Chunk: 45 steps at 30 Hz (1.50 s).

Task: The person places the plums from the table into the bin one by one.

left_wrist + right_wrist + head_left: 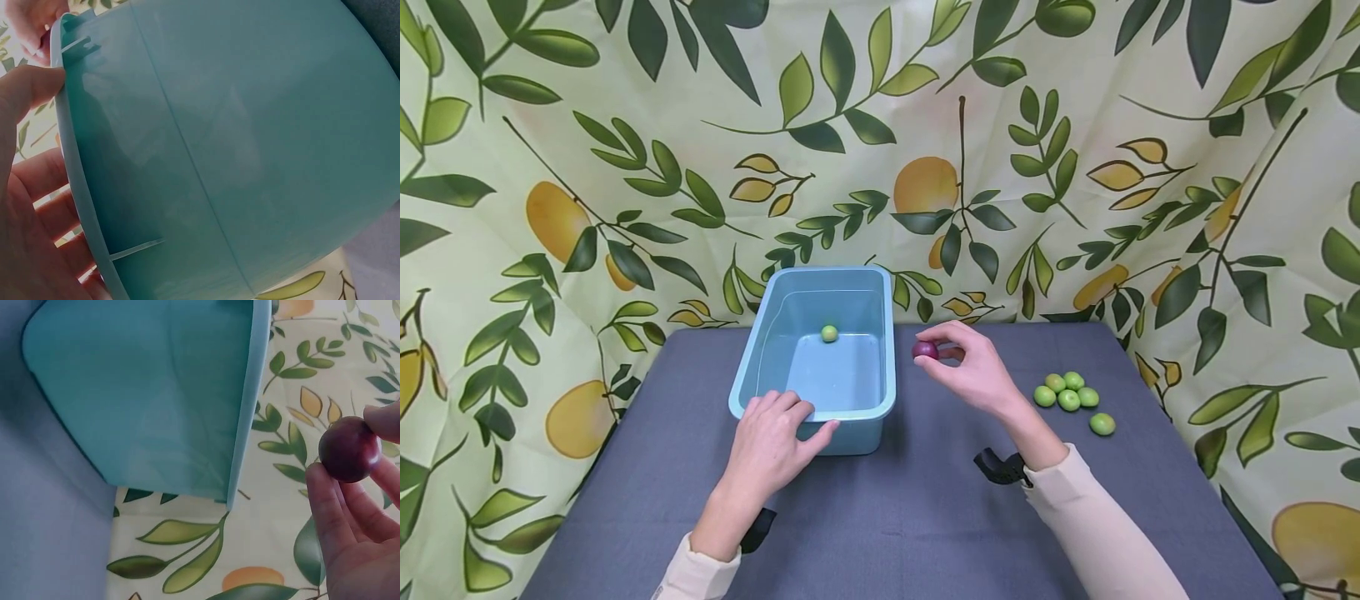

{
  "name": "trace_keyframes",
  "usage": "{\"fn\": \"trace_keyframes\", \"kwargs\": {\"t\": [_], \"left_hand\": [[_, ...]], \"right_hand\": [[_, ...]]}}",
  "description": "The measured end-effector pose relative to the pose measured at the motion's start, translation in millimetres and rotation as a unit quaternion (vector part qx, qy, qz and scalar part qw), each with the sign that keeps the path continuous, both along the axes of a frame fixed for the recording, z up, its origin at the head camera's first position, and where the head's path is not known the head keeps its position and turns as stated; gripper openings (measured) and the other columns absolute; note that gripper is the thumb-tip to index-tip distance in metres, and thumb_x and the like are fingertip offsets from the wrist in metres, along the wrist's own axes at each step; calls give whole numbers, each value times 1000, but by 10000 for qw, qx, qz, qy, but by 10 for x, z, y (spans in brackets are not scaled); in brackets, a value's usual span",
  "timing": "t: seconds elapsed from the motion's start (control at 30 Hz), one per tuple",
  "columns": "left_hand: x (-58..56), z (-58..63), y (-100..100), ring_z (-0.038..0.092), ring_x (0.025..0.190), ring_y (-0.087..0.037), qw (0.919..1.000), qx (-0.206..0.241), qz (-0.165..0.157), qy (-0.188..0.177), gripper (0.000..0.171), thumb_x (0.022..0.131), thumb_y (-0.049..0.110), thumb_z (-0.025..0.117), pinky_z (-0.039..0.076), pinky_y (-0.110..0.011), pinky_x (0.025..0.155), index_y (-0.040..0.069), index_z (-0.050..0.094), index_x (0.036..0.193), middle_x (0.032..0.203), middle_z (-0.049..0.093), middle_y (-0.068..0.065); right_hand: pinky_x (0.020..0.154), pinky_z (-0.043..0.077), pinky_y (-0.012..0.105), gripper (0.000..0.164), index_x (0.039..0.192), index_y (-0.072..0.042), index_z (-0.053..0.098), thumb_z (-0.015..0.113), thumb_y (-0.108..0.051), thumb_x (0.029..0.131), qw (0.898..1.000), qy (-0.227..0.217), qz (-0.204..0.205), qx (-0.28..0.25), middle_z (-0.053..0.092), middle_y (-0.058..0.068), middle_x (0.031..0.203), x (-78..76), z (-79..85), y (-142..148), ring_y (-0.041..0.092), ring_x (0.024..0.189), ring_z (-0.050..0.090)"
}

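A blue plastic tub (812,415) stands on the table, one small round green fruit like a lime (828,333) on its floor. My left hand (775,437) holds the near rim; its fingers reach over the edge while the thumb lies along it, and in the left wrist view the fingers (53,212) pass behind the rim. Just right of the tub, my right hand (966,362) pinches a dark purple plum (925,350) between thumb and fingertips. The right wrist view shows this plum (350,450) whole and glossy, beside the tub's rim.
Several small green fruits (1069,400) lie clustered on the right of the dark cloth-covered table (895,517), with one (1102,424) slightly apart, nearer me. A leaf-and-fruit patterned curtain (880,208) hangs behind the table and along both sides.
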<state>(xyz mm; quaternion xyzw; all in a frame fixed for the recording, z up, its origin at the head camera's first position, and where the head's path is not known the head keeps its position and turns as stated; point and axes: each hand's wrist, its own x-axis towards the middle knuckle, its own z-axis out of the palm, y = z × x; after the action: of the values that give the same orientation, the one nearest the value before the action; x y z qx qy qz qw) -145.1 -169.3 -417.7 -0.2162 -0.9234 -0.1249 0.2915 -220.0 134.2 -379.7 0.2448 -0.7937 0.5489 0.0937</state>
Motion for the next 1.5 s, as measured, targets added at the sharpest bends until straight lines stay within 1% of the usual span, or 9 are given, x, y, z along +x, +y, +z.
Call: {"fn": "trace_keyframes", "kwargs": {"t": [0.17,0.37,0.57,0.77,1.07,1.33,1.5], "left_hand": [[4,5,2,53,71,-22,10000,-12,28,-30,32,83,43,77,41,-38,67,11,74,82,78,62,1],[6,9,14,54,73,-23,9999,-39,73,-110,33,83,43,78,42,-39,68,10,75,84,79,63,0],[3,12,12,55,73,-23,9999,-61,79,-113,34,83,44,78,43,-39,68,10,76,85,80,64,-1],[2,9,8,55,72,-23,9999,-79,45,-66,34,83,44,78,42,-39,67,10,76,84,79,63,-1],[-9,9,10,54,72,-23,9999,-122,60,-60,35,81,43,80,42,-38,67,9,76,85,79,64,-2],[-9,20,12,54,72,-23,9998,-121,71,-108,35,82,44,79,42,-37,67,9,76,86,79,64,-2],[3,15,7,54,72,-23,9998,-123,76,-102,35,82,44,79,42,-37,67,9,76,85,79,64,-1]], "right_hand": [[89,56,34,27,113,-6,74,79,-11,87,9999,27,122,-38,68,7,110,-7,32,-121,20,98,64],[88,56,36,29,114,-2,72,79,-11,87,9998,97,194,29,67,8,110,-14,43,-233,20,97,64],[89,57,39,30,115,0,72,80,-10,87,9995,95,297,10,67,9,111,-33,40,-343,21,98,64],[89,56,35,29,114,-5,73,79,-11,87,9993,71,328,152,67,6,111,-51,30,-433,19,98,65],[88,57,39,28,114,-4,73,78,-11,87,9987,178,391,267,67,6,111,-82,13,-542,19,98,65],[87,57,33,29,115,-4,72,78,-13,88,9984,220,383,355,66,5,111,-104,2,-597,17,97,65],[88,57,33,30,116,-4,72,77,-13,88,9984,155,425,324,67,8,110,-107,-1,-610,20,98,65]]}}
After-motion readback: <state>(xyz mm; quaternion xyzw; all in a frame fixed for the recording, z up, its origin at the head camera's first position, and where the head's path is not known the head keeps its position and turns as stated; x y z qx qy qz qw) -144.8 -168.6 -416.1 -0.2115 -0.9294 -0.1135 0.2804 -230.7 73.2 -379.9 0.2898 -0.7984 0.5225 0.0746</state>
